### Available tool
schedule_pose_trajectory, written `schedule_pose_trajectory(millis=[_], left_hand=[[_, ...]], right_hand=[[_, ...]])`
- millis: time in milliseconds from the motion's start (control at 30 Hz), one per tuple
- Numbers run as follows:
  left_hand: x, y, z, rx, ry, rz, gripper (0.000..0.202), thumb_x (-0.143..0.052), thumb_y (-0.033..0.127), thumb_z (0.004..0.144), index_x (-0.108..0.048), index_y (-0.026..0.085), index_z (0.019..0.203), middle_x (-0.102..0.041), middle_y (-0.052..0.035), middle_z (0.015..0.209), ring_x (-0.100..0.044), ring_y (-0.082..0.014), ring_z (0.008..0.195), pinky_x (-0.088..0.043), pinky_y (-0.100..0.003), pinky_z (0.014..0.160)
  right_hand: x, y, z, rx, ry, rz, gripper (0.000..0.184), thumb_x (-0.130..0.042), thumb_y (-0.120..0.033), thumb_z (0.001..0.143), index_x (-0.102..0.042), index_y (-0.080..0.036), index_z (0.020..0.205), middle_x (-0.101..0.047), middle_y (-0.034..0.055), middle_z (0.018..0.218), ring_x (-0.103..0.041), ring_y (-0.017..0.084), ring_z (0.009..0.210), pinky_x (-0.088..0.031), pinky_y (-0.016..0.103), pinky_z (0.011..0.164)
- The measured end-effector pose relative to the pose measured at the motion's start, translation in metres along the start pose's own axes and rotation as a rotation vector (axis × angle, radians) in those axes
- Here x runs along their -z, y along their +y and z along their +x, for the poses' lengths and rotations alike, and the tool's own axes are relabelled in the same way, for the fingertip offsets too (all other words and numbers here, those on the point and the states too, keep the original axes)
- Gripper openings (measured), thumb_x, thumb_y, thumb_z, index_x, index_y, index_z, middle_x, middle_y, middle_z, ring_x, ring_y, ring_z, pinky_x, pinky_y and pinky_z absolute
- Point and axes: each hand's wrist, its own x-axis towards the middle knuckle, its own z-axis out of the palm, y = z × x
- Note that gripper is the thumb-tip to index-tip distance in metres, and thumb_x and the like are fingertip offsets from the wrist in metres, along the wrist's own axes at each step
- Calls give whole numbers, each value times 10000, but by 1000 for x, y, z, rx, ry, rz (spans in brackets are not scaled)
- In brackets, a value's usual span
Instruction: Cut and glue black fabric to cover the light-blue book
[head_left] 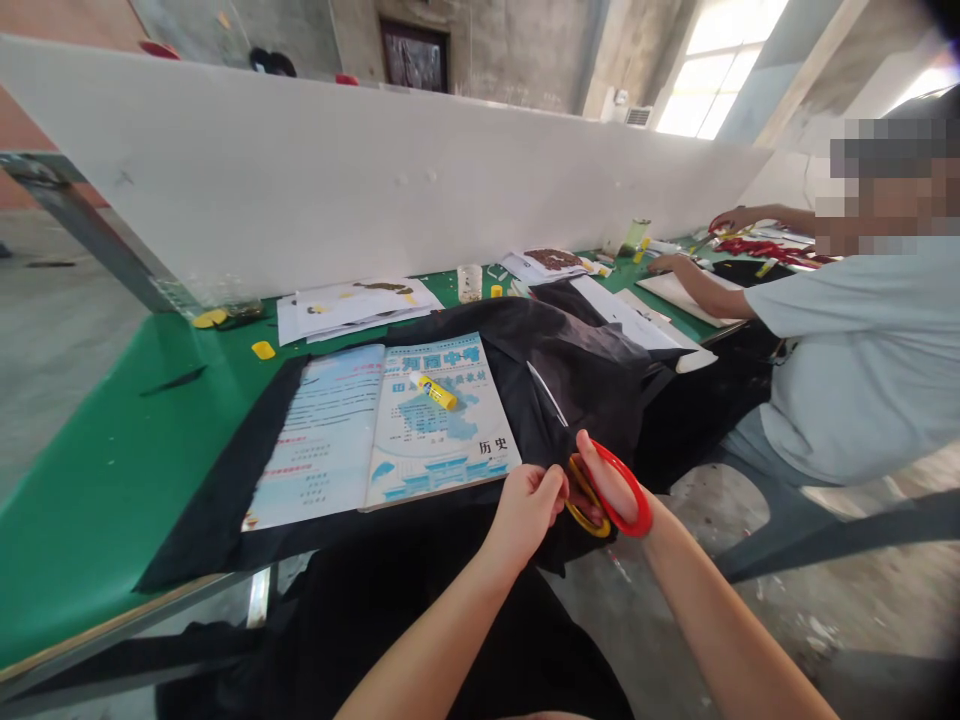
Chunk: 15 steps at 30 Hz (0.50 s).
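Note:
My right hand is wrapped through the handles of a pair of scissors, one loop red and one yellow. The blades point up and away over black cloth that drapes across the table edge. Close beside the yellow loop, my left hand is closed in a pinch; what lies between its fingertips is hidden. Left of my hands an open book with a blue and white printed cover rests on the cloth. A yellow glue stick lies on that cover.
A green table runs along a white partition. Papers with collage pictures, a clear cup and yellow caps stand behind the book. At right, a person in a light shirt works beside a grey chair.

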Motion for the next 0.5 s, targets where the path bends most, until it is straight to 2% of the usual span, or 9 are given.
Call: schedule_pose_trajectory(millis=[167, 333, 400, 467, 500], left_hand=[[2, -2, 3, -11, -13, -4, 293, -451, 324, 796, -458, 157, 556, -305, 82, 404, -207, -31, 351, -115, -203, 381], [3, -4, -5, 53, -15, 35, 367, -389, 387, 834, -481, 159, 561, -285, 81, 379, -195, -45, 339, -123, -207, 380], [10, 7, -18, 62, -118, 221, 461, -331, 436, 871, -535, 151, 571, -345, 55, 369, -267, -60, 331, -188, -207, 382], [21, 32, -33, 13, -283, 521, 501, -348, 469, 884, -608, 142, 606, -465, 15, 414, -405, -81, 383, -292, -206, 432], [27, 49, -38, -38, -312, 658, 488, -361, 473, 887, -630, 148, 642, -511, 7, 448, -447, -89, 418, -320, -207, 461]], right_hand=[[-2, 7, 7, 50, 62, -137, 704, -190, -755, 802, -475, -176, 521, -360, -36, 323, -321, 72, 256, -280, 203, 297], [-3, 9, -2, -2, 117, -96, 636, -277, -747, 792, -454, -181, 560, -361, -50, 368, -311, 58, 277, -241, 184, 298], [-4, 13, -8, -35, 150, -85, 624, -283, -742, 792, -435, -185, 558, -352, -49, 367, -305, 58, 281, -221, 189, 306], [-5, 19, -12, -37, 164, -100, 609, -284, -736, 795, -415, -192, 556, -326, -52, 355, -289, 60, 282, -213, 200, 313], [-6, 23, -13, -20, 172, -115, 595, -292, -729, 798, -406, -195, 561, -317, -56, 355, -280, 59, 287, -212, 205, 320]])
